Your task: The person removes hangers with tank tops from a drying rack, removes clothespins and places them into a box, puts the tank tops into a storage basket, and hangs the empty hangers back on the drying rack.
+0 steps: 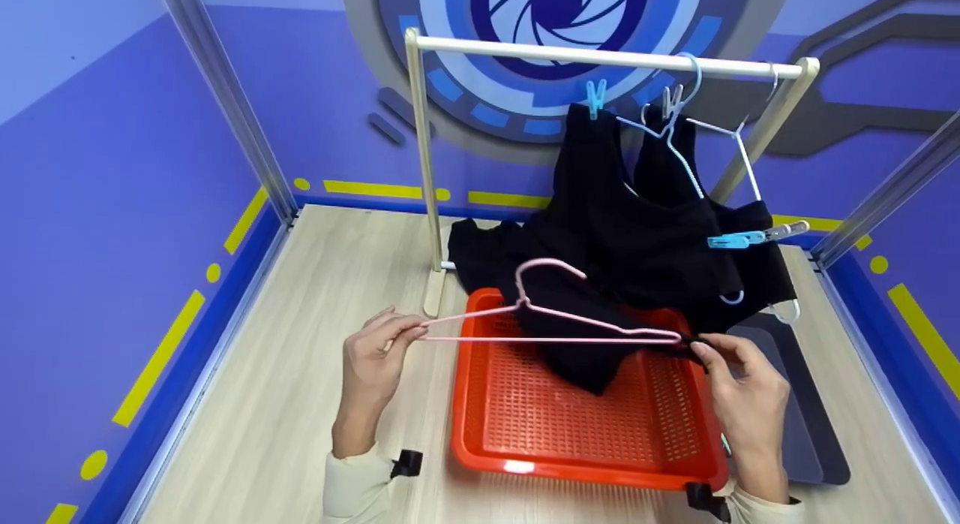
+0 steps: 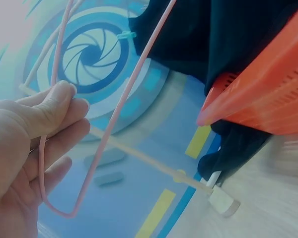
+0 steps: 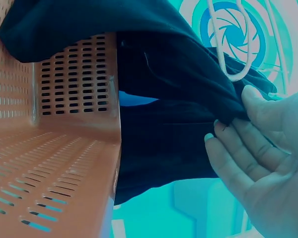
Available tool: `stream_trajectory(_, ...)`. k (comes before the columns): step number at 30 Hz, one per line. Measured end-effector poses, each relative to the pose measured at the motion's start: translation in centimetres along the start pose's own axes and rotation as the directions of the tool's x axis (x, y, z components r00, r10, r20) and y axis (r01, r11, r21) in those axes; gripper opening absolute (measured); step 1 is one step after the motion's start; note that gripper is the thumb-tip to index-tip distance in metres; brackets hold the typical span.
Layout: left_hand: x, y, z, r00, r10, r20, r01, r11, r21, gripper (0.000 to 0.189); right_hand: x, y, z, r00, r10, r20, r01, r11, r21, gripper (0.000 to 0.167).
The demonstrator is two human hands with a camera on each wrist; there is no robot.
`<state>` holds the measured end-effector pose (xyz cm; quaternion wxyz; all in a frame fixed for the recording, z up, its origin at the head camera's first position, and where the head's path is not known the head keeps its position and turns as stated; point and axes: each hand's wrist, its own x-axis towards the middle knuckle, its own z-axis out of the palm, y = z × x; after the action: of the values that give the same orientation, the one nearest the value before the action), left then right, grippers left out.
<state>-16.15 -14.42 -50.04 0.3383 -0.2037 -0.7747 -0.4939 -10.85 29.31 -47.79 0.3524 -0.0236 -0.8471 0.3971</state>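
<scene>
A pink clothes hanger (image 1: 524,302) is stretched level above a red perforated basket (image 1: 592,475), its hook pointing up. My left hand (image 1: 375,359) pinches the hanger's left end between thumb and fingers; in the left wrist view the pink wire (image 2: 123,99) passes under the thumb. A black garment (image 1: 585,370) drapes from the hanger's right end down into the basket. My right hand (image 1: 746,381) pinches a stretched edge of this black cloth (image 3: 179,64) beside the hanger's right tip. The garment's full shape is hidden in its folds.
Behind the basket stands a wooden rack (image 1: 540,52). Black clothing (image 1: 637,239) hangs there on a blue hanger (image 1: 686,164) and a white hanger (image 1: 750,167), with blue clothespins (image 1: 596,100) and grey ones. A dark grey tray (image 1: 821,441) lies right of the basket.
</scene>
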Motion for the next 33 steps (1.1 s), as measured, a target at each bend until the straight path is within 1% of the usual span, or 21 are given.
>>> stream_trajectory(3, -0.2, 0.0, -0.3, 0.999, -0.032, -0.007, 0.032, 0.999, 0.034, 0.014, 0.0, 0.0, 0.0, 0.999, 0.03, 0.017, -0.03, 1.0, -0.009, 0.015)
stream_trajectory(8, -0.5, 0.0, -0.4, 0.997, -0.077, -0.016, 0.078, 0.996, 0.044, 0.013, -0.2, 0.0, 0.0, 0.995, 0.059, 0.081, -0.056, 0.998, -0.033, 0.014)
stream_trajectory(12, -0.6, 0.0, -0.4, 0.995, -0.094, -0.04, 0.096, 0.993, 0.067, 0.012, -0.3, 0.1, -0.1, 0.987, 0.091, 0.132, -0.085, 0.995, -0.054, 0.013)
stream_trajectory(16, -0.8, 0.3, -0.3, 0.992, -0.119, -0.052, 0.123, 0.988, 0.097, 0.011, -0.4, 0.1, -0.2, 0.978, 0.125, 0.167, -0.115, 0.991, -0.064, 0.013)
stream_trajectory(19, -1.0, 0.8, 0.0, 0.986, -0.159, -0.057, 0.164, 0.982, 0.096, 0.011, -0.4, 0.2, -0.1, 0.971, 0.145, 0.189, -0.137, 0.989, -0.056, 0.013)
stream_trajectory(21, -1.2, 1.2, 0.3, 0.979, -0.198, -0.055, 0.202, 0.975, 0.091, 0.011, -0.5, 0.2, 0.0, 0.968, 0.148, 0.204, -0.141, 0.989, -0.046, 0.013)
stream_trajectory(22, -1.3, 1.4, 0.5, 0.973, -0.226, -0.052, 0.23, 0.969, 0.089, 0.011, -0.5, 0.2, 0.0, 0.966, 0.145, 0.212, -0.139, 0.989, -0.043, 0.012)
stream_trajectory(24, -1.5, 1.7, 0.9, 0.958, -0.282, -0.05, 0.285, 0.954, 0.088, 0.01, -0.6, 0.1, 0.1, 0.963, 0.133, 0.235, -0.127, 0.991, -0.042, 0.011)
stream_trajectory(27, -1.7, 2.2, 1.5, 0.936, -0.347, -0.055, 0.35, 0.933, 0.084, 0.008, -0.7, -0.1, 0.3, 0.95, 0.12, 0.289, -0.109, 0.993, -0.054, 0.009)
stream_trajectory(29, -1.9, 2.5, 1.9, 0.927, -0.37, -0.066, 0.375, 0.923, 0.087, 0.008, -0.8, -0.2, 0.4, 0.937, 0.111, 0.331, -0.095, 0.993, -0.063, 0.009)
stream_trajectory(33, -2.2, 2.9, 2.7, 0.918, -0.387, -0.09, 0.394, 0.915, 0.09, 0.008, -1.1, -0.3, 0.7, 0.909, 0.1, 0.405, -0.079, 0.995, -0.069, 0.01)
